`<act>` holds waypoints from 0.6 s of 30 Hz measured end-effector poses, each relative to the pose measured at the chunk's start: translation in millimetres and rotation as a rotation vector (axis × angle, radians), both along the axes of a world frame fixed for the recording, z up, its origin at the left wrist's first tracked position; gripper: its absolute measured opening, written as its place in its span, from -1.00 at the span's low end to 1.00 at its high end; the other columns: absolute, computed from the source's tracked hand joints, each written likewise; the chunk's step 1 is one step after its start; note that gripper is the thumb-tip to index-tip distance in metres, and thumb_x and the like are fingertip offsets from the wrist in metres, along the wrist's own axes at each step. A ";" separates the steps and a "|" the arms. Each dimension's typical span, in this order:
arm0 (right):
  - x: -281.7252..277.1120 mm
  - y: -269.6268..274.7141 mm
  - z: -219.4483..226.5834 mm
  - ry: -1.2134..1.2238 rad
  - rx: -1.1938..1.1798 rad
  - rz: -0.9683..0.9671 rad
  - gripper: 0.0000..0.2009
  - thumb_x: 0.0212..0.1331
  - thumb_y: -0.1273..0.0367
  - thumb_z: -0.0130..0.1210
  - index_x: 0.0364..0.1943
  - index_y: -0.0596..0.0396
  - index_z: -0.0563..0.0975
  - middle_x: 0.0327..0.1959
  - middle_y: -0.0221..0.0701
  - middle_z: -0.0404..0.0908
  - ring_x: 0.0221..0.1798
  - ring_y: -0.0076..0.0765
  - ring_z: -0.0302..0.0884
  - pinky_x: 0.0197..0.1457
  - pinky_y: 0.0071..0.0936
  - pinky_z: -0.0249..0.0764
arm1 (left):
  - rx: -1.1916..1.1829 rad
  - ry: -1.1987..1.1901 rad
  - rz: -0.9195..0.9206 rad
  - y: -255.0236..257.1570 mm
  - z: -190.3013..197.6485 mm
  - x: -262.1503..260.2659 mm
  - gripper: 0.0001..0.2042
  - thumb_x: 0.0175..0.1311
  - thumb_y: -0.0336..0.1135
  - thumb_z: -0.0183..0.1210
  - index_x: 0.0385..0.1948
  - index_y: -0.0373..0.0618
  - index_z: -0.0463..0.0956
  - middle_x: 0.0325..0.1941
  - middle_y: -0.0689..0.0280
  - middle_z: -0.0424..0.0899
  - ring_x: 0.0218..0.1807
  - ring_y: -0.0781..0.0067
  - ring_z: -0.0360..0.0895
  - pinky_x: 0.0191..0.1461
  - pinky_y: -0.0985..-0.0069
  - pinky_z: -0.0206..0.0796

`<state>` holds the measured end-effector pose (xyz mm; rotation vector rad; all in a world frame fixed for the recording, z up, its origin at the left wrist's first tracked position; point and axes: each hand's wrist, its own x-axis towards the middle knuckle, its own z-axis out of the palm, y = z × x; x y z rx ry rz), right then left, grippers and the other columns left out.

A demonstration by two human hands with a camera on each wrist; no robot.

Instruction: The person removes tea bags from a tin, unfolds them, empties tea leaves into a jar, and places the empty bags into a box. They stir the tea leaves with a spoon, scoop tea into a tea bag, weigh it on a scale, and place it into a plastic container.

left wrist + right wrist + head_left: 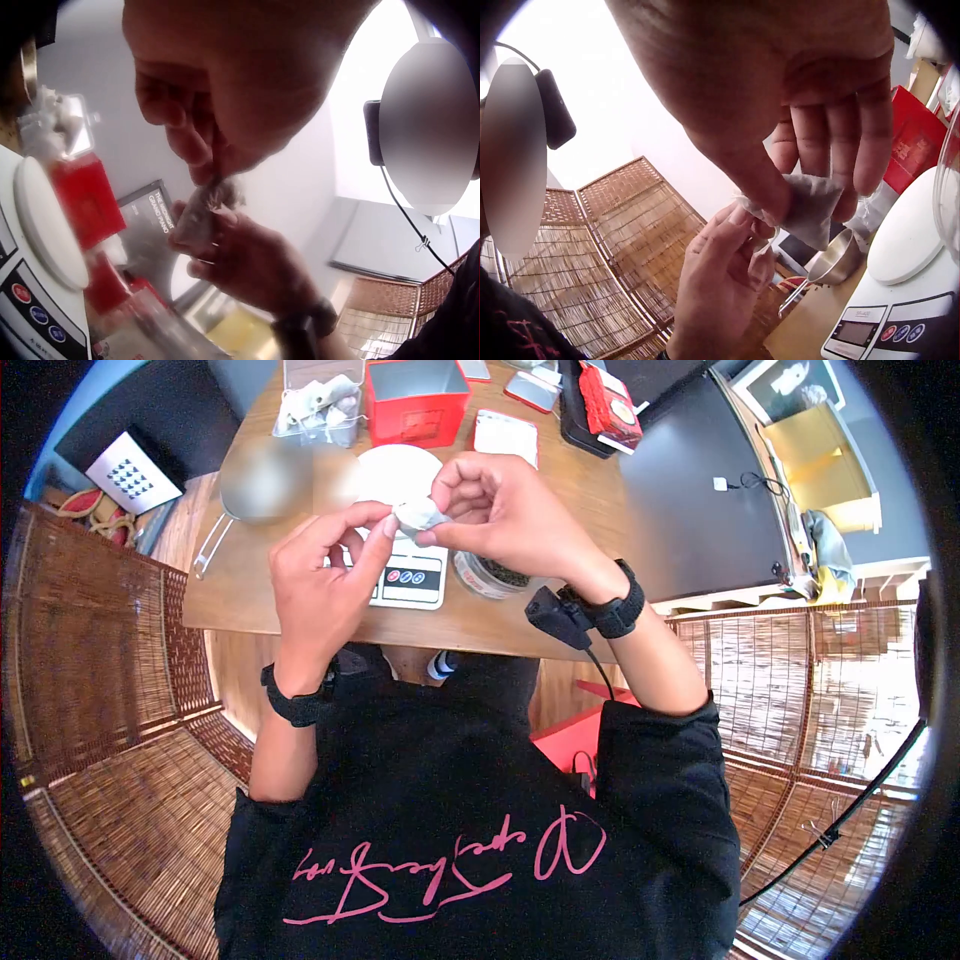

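A small whitish cloth pouch [420, 514] is held up between both hands, over the front of a white kitchen scale [410, 582]. My left hand [325, 575] pinches its gathered end between thumb and forefinger, where a thin white string shows in the right wrist view. From the other side my right hand [520, 510] grips the pouch body [814, 206] with thumb and fingers. The scale's round white platform [395, 470] lies behind the hands. Under my right hand stands a clear jar [487, 578] of dark loose contents, partly hidden by the wrist.
A metal pan with a wire-like handle [212, 548] is at the left. Along the back stand a plastic box of white pouches [320, 410], an open red tin [418, 405] and a red-edged lid [506, 435]. A red packet [612, 410] lies in a black case at the right.
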<state>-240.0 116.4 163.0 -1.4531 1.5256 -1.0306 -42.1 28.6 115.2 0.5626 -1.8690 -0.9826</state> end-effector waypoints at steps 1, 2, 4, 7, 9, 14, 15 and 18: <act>1.5 1.6 -0.2 0.023 -0.011 0.010 -0.79 0.17 0.59 0.33 -0.23 0.17 0.50 -0.17 -0.43 0.72 -0.09 -0.59 0.70 0.02 -0.60 0.64 | -0.006 -0.013 0.004 0.2 -0.2 -0.3 -0.90 0.24 -0.45 0.36 -0.25 -0.20 0.74 -0.38 0.35 0.75 -0.51 0.72 0.47 -0.50 0.65 0.17; 0.6 3.1 -5.3 0.059 -0.034 0.001 -0.78 0.18 0.56 0.34 -0.16 0.19 0.54 -0.17 -0.41 0.72 -0.10 -0.58 0.70 0.01 -0.60 0.63 | -0.017 -0.008 0.008 -0.6 -0.8 -1.3 -0.91 0.23 -0.46 0.36 -0.27 -0.21 0.74 -0.40 0.35 0.74 -0.51 0.73 0.47 -0.51 0.65 0.16; 2.8 8.9 0.8 0.023 -0.056 -0.042 -0.77 0.20 0.53 0.34 -0.10 0.21 0.56 -0.16 -0.40 0.73 -0.10 -0.58 0.70 -0.01 -0.60 0.63 | -0.033 -0.017 0.012 -1.1 -3.0 -2.1 -0.92 0.23 -0.47 0.36 -0.29 -0.21 0.73 -0.41 0.34 0.73 -0.52 0.72 0.47 -0.51 0.65 0.17; 2.3 12.1 5.6 -0.018 -0.071 -0.090 -0.75 0.25 0.46 0.33 -0.02 0.22 0.64 -0.13 -0.36 0.74 -0.10 -0.54 0.71 -0.02 -0.55 0.63 | -0.041 -0.019 0.019 1.5 -0.9 -3.5 -0.95 0.23 -0.48 0.35 -0.32 -0.22 0.73 -0.43 0.32 0.72 -0.53 0.70 0.47 -0.51 0.65 0.18; -0.1 13.0 -1.2 0.187 -0.174 -0.080 -0.83 0.25 0.45 0.33 -0.12 0.21 0.69 -0.12 -0.37 0.75 -0.11 -0.54 0.70 -0.01 -0.51 0.64 | -0.070 -0.037 -0.022 3.2 -0.2 -4.5 -0.92 0.27 -0.43 0.38 -0.28 -0.22 0.73 -0.47 0.41 0.67 -0.50 0.73 0.41 -0.46 0.67 0.17; 3.8 13.1 -5.4 0.294 -0.257 -0.127 -0.85 0.23 0.38 0.30 -0.23 0.19 0.68 -0.25 -0.33 0.74 -0.20 -0.40 0.73 -0.11 -0.42 0.61 | -0.053 -0.026 -0.009 6.2 -1.2 -7.2 -0.93 0.28 -0.45 0.35 -0.27 -0.22 0.71 -0.45 0.37 0.69 -0.51 0.72 0.44 -0.49 0.65 0.17; 3.5 13.3 -7.2 0.333 -0.336 -0.139 -0.83 0.20 0.34 0.29 -0.27 0.16 0.67 -0.35 -0.28 0.74 -0.27 -0.28 0.75 -0.21 -0.36 0.59 | -0.046 -0.026 -0.008 6.8 -1.7 -7.7 -0.93 0.26 -0.47 0.33 -0.27 -0.21 0.70 -0.42 0.33 0.71 -0.52 0.71 0.48 -0.52 0.64 0.16; 5.0 16.3 -5.4 0.393 -0.366 -0.143 -0.85 0.23 0.35 0.24 -0.26 0.15 0.62 -0.33 -0.26 0.71 -0.26 -0.18 0.73 -0.21 -0.28 0.57 | 0.007 -0.018 0.015 4.5 -9.3 -7.7 -0.93 0.28 -0.46 0.32 -0.27 -0.21 0.69 -0.42 0.37 0.70 -0.51 0.73 0.46 -0.52 0.64 0.14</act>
